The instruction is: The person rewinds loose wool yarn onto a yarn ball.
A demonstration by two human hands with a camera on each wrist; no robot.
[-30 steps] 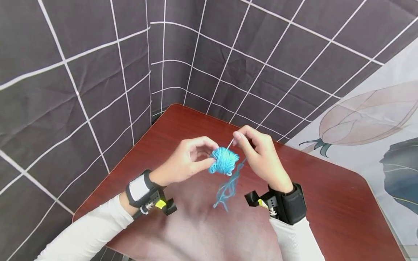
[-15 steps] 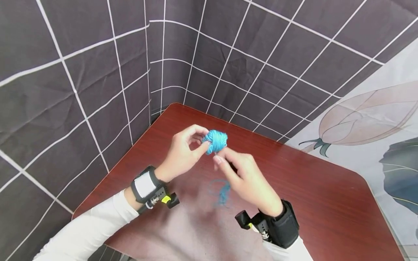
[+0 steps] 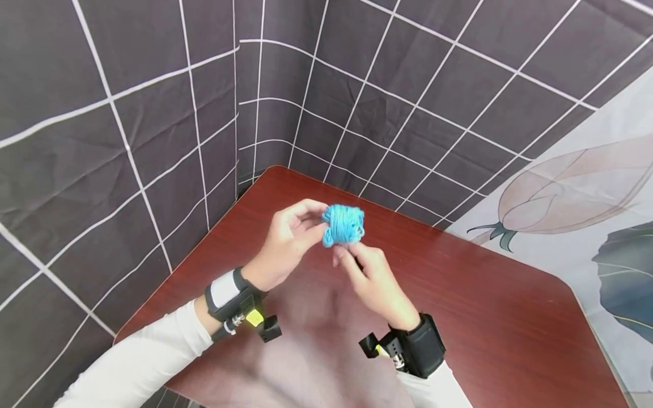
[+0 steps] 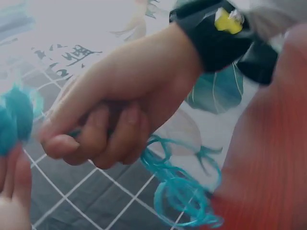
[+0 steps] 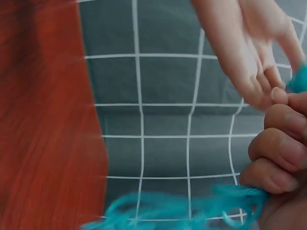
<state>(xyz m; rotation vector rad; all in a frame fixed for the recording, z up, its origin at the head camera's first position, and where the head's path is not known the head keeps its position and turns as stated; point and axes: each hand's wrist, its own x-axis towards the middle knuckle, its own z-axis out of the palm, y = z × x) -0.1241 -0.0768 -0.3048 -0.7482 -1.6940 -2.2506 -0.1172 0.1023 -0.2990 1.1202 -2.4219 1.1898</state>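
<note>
A small bundle of wound light-blue yarn point(image 3: 346, 224) is held up over the table in the head view. My left hand point(image 3: 288, 243) grips its left end between thumb and fingers. Just below the bundle, my right hand point(image 3: 374, 277) has its thumb and forefinger pinched together on a yarn strand, close to the windings. The other right fingers are curled in, as the left wrist view shows. Loose loops of yarn point(image 4: 180, 187) hang from that right hand; in the head view they are hidden. The bundle point(image 5: 298, 80) is cut off at the right wrist view's edge.
A reddish-brown table point(image 3: 459, 294) lies beneath both hands. Dark grey cloth with a white grid point(image 3: 285, 73) hangs behind and to the left. On the right is a pale cloth with a flower print point(image 3: 561, 204). Each wrist wears a black strap with a small camera point(image 3: 270, 327).
My right hand has gone from the upper right of the bundle round to just below it. The bundle has risen slightly in my left hand. The loose yarn has passed out of sight in the head view.
</note>
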